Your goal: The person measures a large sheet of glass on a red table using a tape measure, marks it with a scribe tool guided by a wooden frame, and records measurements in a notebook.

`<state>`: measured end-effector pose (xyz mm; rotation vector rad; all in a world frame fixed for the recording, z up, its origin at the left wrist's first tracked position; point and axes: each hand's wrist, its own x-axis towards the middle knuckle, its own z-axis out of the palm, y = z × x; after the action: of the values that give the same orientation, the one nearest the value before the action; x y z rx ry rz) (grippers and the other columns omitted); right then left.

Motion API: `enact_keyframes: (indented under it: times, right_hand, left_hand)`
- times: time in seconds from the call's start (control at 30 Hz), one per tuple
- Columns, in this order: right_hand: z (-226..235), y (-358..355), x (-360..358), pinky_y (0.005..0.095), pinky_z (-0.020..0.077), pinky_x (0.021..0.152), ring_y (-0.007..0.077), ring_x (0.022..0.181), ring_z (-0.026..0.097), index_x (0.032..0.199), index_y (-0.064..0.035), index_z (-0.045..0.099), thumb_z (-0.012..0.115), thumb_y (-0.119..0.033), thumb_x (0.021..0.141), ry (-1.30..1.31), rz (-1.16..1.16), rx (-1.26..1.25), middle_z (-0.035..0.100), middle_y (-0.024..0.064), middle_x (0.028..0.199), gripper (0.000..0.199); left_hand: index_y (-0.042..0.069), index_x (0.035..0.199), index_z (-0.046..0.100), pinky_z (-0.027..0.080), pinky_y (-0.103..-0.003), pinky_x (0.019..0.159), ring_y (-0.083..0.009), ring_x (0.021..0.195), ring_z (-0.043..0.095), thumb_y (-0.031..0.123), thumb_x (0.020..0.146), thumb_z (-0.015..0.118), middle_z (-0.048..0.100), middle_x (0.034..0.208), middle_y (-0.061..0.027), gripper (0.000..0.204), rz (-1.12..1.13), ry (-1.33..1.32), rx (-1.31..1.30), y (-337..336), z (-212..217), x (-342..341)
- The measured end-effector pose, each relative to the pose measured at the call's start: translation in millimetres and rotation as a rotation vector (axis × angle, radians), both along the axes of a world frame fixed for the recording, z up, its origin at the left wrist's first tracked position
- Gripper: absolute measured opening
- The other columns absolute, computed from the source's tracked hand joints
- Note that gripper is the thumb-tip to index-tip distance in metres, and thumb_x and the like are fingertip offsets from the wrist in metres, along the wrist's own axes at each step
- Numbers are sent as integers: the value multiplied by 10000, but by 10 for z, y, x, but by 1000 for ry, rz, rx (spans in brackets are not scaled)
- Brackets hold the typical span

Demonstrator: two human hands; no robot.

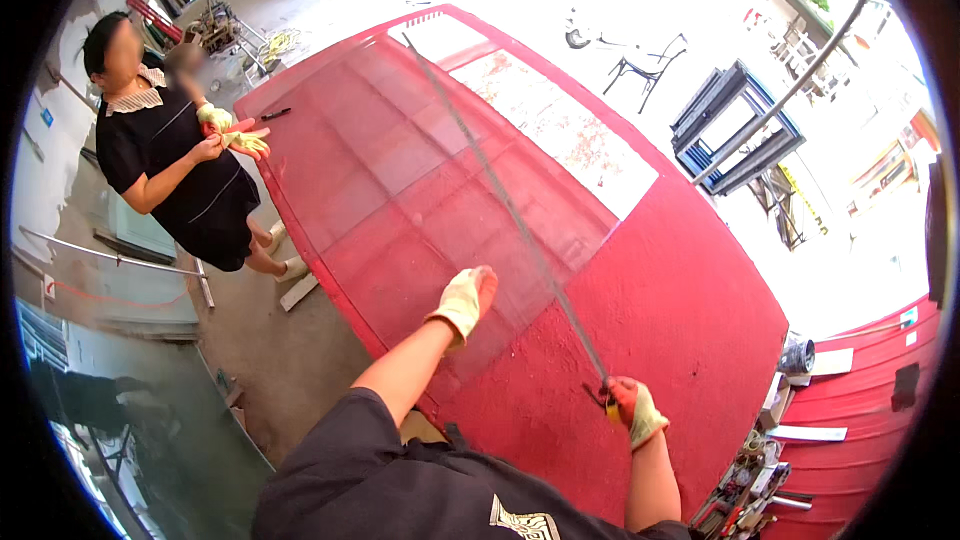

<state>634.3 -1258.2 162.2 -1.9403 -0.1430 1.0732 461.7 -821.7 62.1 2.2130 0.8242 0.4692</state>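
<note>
My right hand (636,412), in a red-and-cream glove, is closed around the near end of a long thin grey straightedge (505,202). A small dark and yellow part shows at the fingers; its kind cannot be made out. The straightedge runs away from me over a clear glass sheet (350,175) on a large red-covered table (690,310). Above the sheet's near part, my left hand (468,302), gloved alike, is held out with fingers extended and nothing visible in it. A black marker (276,114) lies by the table's far left edge.
At the table's left stands a person (175,140) handling cream-and-red gloves (240,138). A pale, red-flecked panel (550,120) lies along the far right side. Beyond are a chair (648,68) and dark frames (737,128). Tools (745,485) crowd the near right edge; large glass panes (150,430) stand at left.
</note>
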Motion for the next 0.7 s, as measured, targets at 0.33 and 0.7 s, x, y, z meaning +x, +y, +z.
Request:
enact_keyframes:
  times: [0.33, 0.7]
  right_hand:
    - [-1253, 2705, 2710, 356, 533, 973, 262, 1096, 717, 1209, -112, 734, 559, -409, 1116, -478, 717, -259, 788, 87, 1148, 358]
    - [-1067, 4601, 3022, 386, 520, 1045, 321, 1210, 718, 1356, -12, 708, 661, -430, 1065, -314, 444, -265, 790, 173, 1265, 511]
  left_hand:
    - [125, 1457, 678, 317, -577, 1277, -370, 1442, 513, 371, 1023, 670, 588, 1547, -181, 499, 33, 198, 459, -171, -28, -14]
    - [145, 1456, 660, 329, -593, 1264, -388, 1437, 528, 362, 1008, 702, 589, 1532, -185, 499, 29, 227, 427, -115, -12, 39]
